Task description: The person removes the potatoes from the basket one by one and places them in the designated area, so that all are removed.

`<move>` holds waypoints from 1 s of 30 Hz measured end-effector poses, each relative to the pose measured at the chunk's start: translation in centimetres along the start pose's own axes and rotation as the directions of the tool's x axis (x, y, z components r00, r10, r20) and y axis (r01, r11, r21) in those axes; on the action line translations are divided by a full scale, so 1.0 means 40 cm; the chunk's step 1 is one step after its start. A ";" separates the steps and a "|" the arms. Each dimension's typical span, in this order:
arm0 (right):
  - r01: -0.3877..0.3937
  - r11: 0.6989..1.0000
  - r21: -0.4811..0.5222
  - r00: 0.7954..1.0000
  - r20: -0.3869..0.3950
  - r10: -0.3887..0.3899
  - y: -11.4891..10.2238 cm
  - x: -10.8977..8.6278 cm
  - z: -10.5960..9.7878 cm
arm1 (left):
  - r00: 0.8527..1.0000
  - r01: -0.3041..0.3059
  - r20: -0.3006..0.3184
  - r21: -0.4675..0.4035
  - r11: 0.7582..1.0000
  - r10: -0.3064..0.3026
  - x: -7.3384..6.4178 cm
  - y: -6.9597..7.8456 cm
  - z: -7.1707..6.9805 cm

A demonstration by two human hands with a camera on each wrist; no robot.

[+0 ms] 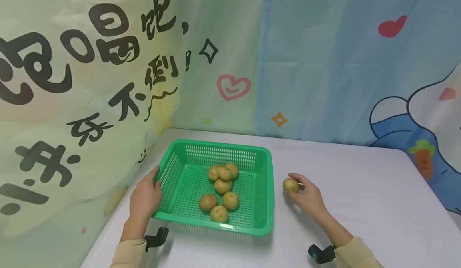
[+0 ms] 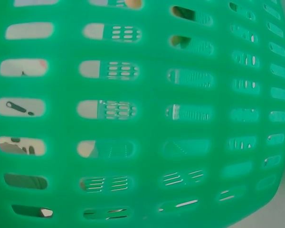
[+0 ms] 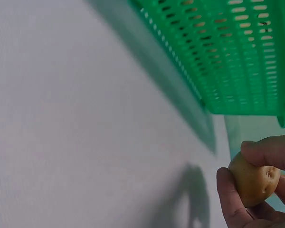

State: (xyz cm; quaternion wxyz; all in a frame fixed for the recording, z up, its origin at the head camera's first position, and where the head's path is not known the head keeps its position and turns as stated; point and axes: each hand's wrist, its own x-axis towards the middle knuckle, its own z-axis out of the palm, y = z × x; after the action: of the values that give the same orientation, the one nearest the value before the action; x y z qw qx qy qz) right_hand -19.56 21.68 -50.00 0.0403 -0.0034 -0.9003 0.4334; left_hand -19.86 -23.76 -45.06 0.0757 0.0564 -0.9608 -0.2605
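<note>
A potato (image 1: 290,185) is pinched in the right hand (image 1: 309,198) near the green basket (image 1: 264,192), while the left hand (image 1: 145,194) holds the basket's side and more potatoes (image 1: 223,186) sit inside

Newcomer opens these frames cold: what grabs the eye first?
Probably the green basket, just left of centre in the head view, with potatoes inside and the left hand gripping its left side. Next, the lone potato right of the basket, held in the right hand. Behind, bold black lettering fills the backdrop's left part.
</note>
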 end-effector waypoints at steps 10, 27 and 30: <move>0.044 0.995 -0.089 0.999 0.021 -0.042 0.041 0.025 0.012 | 1.000 0.004 0.003 -0.016 1.000 -0.004 0.002 0.009 -0.006; 0.095 0.987 -0.129 0.995 0.014 -0.094 0.044 0.032 0.056 | 1.000 0.018 0.007 -0.014 1.000 -0.018 -0.003 0.013 -0.009; 0.089 0.987 -0.133 0.996 0.019 -0.088 0.045 0.031 0.056 | 1.000 0.016 0.009 -0.011 1.000 -0.015 -0.004 0.011 -0.009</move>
State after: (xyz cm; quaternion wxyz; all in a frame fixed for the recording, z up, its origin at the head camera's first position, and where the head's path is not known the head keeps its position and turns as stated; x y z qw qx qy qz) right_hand -21.02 21.13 -52.71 0.0534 0.0368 -0.9269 0.3697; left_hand -19.69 -23.54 -44.56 0.0698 0.0623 -0.9593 -0.2664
